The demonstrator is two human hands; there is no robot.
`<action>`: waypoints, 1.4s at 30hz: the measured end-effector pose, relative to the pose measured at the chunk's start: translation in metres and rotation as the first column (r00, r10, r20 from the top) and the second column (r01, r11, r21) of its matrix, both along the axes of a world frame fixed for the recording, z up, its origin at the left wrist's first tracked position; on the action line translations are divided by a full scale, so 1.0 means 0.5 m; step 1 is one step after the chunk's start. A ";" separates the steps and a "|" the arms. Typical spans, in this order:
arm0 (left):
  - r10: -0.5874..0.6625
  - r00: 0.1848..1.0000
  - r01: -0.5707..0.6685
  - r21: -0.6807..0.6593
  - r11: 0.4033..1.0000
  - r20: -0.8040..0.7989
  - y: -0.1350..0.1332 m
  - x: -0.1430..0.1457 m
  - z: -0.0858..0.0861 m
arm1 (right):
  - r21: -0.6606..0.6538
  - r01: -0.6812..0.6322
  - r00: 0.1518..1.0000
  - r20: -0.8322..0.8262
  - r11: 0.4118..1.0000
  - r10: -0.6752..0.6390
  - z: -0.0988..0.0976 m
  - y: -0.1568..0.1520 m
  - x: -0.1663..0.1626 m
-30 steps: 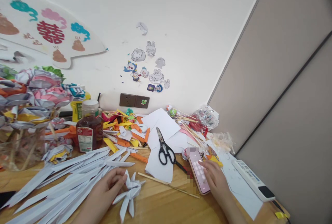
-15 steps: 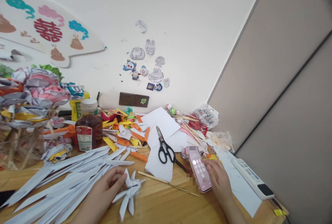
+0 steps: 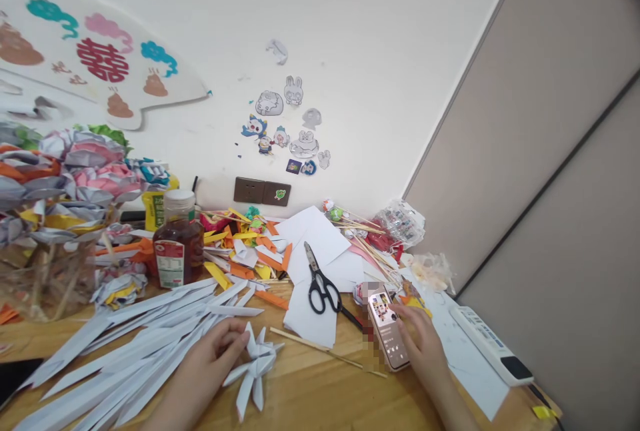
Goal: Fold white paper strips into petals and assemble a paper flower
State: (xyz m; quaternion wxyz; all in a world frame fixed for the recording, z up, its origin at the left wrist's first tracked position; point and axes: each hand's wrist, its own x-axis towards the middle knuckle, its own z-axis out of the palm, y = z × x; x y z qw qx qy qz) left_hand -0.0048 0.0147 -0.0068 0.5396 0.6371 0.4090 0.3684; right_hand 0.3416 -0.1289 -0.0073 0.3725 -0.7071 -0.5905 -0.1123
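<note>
My left hand (image 3: 220, 354) rests over the wooden table with its fingers curled, pinching a petal of a white folded-paper flower (image 3: 257, 366). Long folded white paper strips (image 3: 145, 354) lie fanned out to the left of that hand. Farther right, a phone (image 3: 387, 334) leans up at a slant with its screen lit, its support partly blurred. The fingers of my right hand (image 3: 424, 334) are stretched out and touch the right side of the screen; they do not wrap round the phone. Black-handled scissors (image 3: 323, 288) lie on white paper sheets (image 3: 313, 321) between the hands.
A jar of brown liquid (image 3: 177, 244) stands at the back left near paper flowers (image 3: 100, 174). Orange and yellow paper scraps (image 3: 250, 251) lie behind. A thin stick (image 3: 300, 338) crosses the table before the phone. A white power strip (image 3: 493, 344) sits at the right edge.
The phone screen has gone from a round-button keypad to a page with pictures and text. The view has shifted slightly; both hands stay about where they were.
</note>
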 end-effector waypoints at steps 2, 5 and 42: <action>-0.004 1.000 0.004 0.003 1.000 0.005 0.001 -0.001 -0.004 | 0.000 -0.030 1.000 0.005 1.000 0.030 0.003 -0.001 -0.005; -0.020 1.000 0.021 -0.007 1.000 0.017 0.005 -0.003 -0.020 | -0.009 -0.049 0.999 0.008 0.999 0.049 0.001 0.000 -0.006; 0.004 1.000 -0.004 -0.005 1.000 -0.023 0.002 -0.002 0.001 | -0.212 -0.119 0.982 0.119 0.970 0.146 0.040 0.047 -0.044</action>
